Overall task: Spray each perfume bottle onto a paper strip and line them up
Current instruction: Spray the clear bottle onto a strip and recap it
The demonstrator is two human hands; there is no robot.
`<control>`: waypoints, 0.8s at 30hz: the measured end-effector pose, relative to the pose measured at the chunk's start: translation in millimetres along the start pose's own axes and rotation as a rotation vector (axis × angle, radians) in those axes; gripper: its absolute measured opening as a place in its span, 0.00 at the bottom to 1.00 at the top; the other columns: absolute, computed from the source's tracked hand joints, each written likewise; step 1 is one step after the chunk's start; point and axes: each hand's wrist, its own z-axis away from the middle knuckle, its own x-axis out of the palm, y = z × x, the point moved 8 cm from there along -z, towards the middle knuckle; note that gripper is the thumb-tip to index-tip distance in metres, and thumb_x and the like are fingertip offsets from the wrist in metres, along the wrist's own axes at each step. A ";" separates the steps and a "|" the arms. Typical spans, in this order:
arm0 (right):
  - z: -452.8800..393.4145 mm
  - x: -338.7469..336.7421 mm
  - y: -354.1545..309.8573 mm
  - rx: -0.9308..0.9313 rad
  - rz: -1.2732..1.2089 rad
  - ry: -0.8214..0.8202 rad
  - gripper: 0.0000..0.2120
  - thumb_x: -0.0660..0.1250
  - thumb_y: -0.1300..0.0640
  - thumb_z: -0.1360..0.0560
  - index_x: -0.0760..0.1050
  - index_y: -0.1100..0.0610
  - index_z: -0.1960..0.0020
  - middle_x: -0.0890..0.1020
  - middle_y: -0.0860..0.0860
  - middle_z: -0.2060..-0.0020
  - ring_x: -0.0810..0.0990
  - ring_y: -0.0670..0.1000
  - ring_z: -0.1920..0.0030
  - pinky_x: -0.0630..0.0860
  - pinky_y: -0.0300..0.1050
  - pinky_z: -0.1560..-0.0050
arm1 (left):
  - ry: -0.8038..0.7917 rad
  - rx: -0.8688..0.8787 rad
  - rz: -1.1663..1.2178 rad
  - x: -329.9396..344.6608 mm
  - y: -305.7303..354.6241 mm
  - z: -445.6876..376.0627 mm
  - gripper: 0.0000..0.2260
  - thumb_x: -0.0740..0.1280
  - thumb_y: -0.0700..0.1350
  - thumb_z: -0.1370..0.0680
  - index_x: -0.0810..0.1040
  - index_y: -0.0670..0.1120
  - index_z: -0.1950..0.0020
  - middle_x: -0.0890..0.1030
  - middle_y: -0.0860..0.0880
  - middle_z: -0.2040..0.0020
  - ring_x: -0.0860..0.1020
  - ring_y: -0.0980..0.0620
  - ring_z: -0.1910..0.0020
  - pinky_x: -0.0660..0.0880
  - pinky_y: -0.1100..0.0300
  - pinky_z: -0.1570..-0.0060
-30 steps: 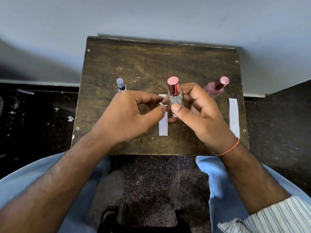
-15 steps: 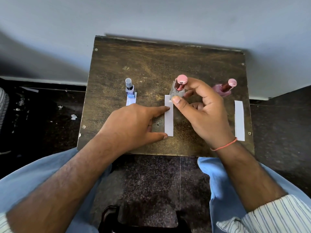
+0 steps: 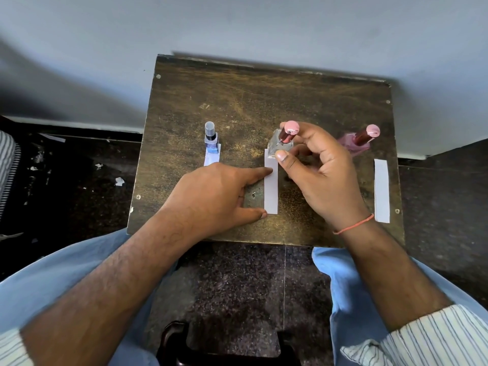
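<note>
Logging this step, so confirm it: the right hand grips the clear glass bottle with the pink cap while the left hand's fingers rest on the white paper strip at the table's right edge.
Wrong strip. The head view shows the left hand touching the middle white paper strip, just below the clear glass bottle with the pink cap that the right hand grips. The right-edge strip lies untouched.

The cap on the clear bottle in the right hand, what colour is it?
Pink on top with a shiny rose-red side, on the clear bottle's cap, seen in the head view.

A plain room in a home or simple workroom: a worn wooden table (image 3: 264, 101) against a pale wall (image 3: 237, 27) at twelve o'clock, dark speckled stone floor (image 3: 237, 281) with paper scraps (image 3: 119, 181) at nine o'clock.
</note>
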 end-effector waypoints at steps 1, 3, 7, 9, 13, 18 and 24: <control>0.0 -0.1 0.2 0.002 0.003 -0.002 0.19 0.75 0.59 0.19 0.81 0.53 0.29 0.85 0.47 0.41 0.81 0.44 0.51 0.84 0.69 0.51 | 0.009 0.001 -0.001 -0.4 0.3 0.1 0.35 0.68 0.74 0.25 0.63 0.73 0.18 0.74 0.60 0.62 0.81 0.56 0.57 0.86 0.50 0.54; 0.3 0.4 0.2 0.009 0.003 -0.007 0.20 0.75 0.58 0.19 0.81 0.53 0.28 0.85 0.46 0.42 0.81 0.43 0.51 0.85 0.69 0.50 | 0.033 -0.005 0.009 -1.9 1.2 0.3 0.35 0.62 0.77 0.26 0.66 0.73 0.19 0.76 0.60 0.62 0.80 0.56 0.59 0.85 0.51 0.55; 0.5 0.3 0.3 0.025 0.005 -0.012 0.19 0.75 0.57 0.19 0.80 0.54 0.29 0.86 0.48 0.42 0.82 0.44 0.51 0.85 0.68 0.48 | 0.086 -0.047 0.022 -1.6 0.9 -1.3 0.33 0.60 0.77 0.26 0.68 0.73 0.21 0.82 0.57 0.56 0.84 0.53 0.55 0.86 0.50 0.54; 0.4 0.0 0.2 0.028 0.011 -0.015 0.19 0.75 0.57 0.19 0.80 0.54 0.29 0.87 0.49 0.41 0.82 0.45 0.50 0.85 0.69 0.48 | 0.096 -0.056 0.020 -0.5 0.7 -2.2 0.31 0.65 0.75 0.24 0.68 0.73 0.21 0.84 0.56 0.53 0.85 0.52 0.53 0.86 0.49 0.52; 0.8 -0.9 -1.2 0.025 0.023 -0.014 0.19 0.75 0.56 0.20 0.81 0.54 0.29 0.87 0.49 0.42 0.82 0.45 0.50 0.85 0.68 0.48 | 0.099 -0.065 0.020 -0.3 -0.5 -3.3 0.31 0.67 0.74 0.23 0.68 0.73 0.21 0.85 0.56 0.52 0.85 0.51 0.52 0.86 0.49 0.52; 0.8 -0.3 -1.0 0.020 0.033 -0.022 0.19 0.75 0.57 0.19 0.81 0.53 0.29 0.87 0.49 0.41 0.82 0.45 0.51 0.85 0.69 0.49 | 0.094 -0.074 0.015 0.3 -0.4 -3.5 0.31 0.67 0.74 0.23 0.67 0.73 0.20 0.84 0.56 0.52 0.85 0.51 0.52 0.86 0.48 0.52; 0.0 -0.1 1.4 0.034 0.045 -0.031 0.20 0.75 0.55 0.20 0.80 0.51 0.29 0.87 0.49 0.40 0.84 0.45 0.49 0.85 0.68 0.46 | 0.098 -0.074 0.028 0.8 -1.1 -2.7 0.31 0.67 0.74 0.23 0.68 0.74 0.20 0.84 0.56 0.52 0.85 0.51 0.53 0.86 0.49 0.53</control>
